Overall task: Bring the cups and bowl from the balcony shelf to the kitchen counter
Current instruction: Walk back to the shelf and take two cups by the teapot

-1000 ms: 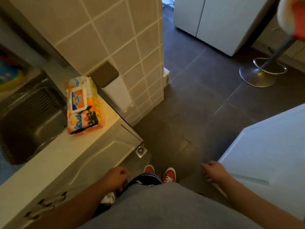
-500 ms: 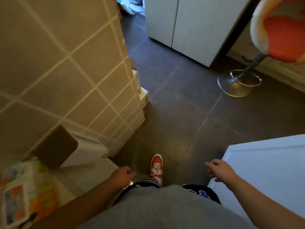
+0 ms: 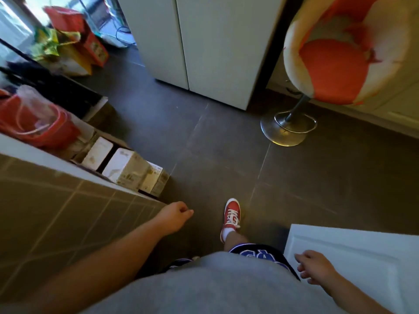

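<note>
Head view is looking down at a person who is walking across a dark tiled floor (image 3: pixel 226 137), one red sneaker (image 3: pixel 231 215) stepping forward. Left hand (image 3: pixel 175 217) is hanging loosely curled, fingers bent toward the palm, holding nothing. Right hand (image 3: pixel 314 266) is half open with fingers relaxed, also holding nothing, and is passing close to a white door panel (image 3: pixel 362 257) at the near right; whether it is touching the panel cannot be told.

Cups and bowl are not showing anywhere in this view, so their look cannot be described; neither the balcony shelf nor the counter is showing for certain. My guess is that the person is heading out to fetch them, with bright light showing at the far left beyond a pile of colourful bags (image 3: pixel 68 41).

To do this step well, the person is better off keeping to the open middle of the floor, steering clear of the cartons (image 3: pixel 127 168) stacked at the near left by the tiled wall (image 3: pixel 56 211) and the chrome base of the orange stool (image 3: pixel 288 130) at the far right. With both hands free, they are ready for stacking the cups and carrying the bowl underneath once reached.
</note>
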`<state>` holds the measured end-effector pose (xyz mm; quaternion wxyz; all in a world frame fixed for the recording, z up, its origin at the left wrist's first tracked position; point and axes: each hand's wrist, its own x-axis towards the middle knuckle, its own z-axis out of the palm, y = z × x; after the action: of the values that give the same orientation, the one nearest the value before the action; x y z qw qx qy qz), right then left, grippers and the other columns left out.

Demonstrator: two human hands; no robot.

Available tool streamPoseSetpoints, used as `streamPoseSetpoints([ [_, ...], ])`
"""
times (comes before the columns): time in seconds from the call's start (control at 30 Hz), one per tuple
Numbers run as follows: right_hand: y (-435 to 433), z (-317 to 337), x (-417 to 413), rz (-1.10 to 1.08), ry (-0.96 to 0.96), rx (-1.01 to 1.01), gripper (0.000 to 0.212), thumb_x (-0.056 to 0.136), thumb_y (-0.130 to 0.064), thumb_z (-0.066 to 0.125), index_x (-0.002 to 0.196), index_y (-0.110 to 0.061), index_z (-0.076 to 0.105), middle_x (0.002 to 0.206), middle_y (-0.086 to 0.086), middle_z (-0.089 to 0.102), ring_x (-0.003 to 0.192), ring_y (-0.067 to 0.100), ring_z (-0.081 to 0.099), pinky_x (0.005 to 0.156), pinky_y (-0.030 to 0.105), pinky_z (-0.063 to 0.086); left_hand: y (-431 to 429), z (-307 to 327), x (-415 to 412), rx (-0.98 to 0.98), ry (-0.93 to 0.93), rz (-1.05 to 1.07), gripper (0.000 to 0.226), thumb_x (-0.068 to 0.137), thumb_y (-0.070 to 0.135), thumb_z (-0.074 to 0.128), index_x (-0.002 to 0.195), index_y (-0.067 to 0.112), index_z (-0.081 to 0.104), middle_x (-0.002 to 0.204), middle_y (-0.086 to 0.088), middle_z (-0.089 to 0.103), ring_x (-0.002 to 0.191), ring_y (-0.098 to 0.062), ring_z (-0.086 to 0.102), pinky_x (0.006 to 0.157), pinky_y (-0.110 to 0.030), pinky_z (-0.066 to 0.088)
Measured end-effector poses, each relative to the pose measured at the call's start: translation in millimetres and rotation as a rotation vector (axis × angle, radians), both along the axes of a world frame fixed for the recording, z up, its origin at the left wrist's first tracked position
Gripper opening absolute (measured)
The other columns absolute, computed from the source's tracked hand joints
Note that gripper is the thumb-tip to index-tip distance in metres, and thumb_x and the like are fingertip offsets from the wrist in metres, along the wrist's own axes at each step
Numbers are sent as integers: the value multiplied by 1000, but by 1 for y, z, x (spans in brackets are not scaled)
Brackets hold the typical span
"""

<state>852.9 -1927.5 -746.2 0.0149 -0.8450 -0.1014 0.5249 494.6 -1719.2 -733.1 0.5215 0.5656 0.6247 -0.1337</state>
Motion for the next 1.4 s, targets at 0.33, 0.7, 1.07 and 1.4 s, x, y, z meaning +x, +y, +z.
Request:
streamPoseSetpoints([
  [0.33,259,11,53,360,44,173,22,95,-18,56,82,-1,60,67,12,59,52,20,52,45,24,38,80,-1,-10,-78,168,176,24,94,37,56,113,22,63,103,1,67,90,-11,64,78,-28,51],
  [0.7,524,-8,12,564,5,317,25,91,-21,60,70,-9,56,63,9,65,48,21,57,46,24,41,191,-24,-47,-124,224,372,18,92,42,56,79,30,59,82,8,64,75,-6,59,57,-21,37],
  [1.07,642,-5,28,623,-93,149,24,92,-27,60,76,-9,63,66,10,69,48,19,60,40,21,41,404,0,-57,-11,94,536,20,96,36,53,95,18,62,91,-6,67,81,-18,65,76,-34,55],
  [1.4,821,-26,-2,627,-45,82,27,90,-21,62,68,-7,58,57,10,63,42,21,52,38,19,36,569,-1,-66,2,48,672,23,95,38,55,104,18,63,96,-4,68,86,-17,65,79,-35,56],
])
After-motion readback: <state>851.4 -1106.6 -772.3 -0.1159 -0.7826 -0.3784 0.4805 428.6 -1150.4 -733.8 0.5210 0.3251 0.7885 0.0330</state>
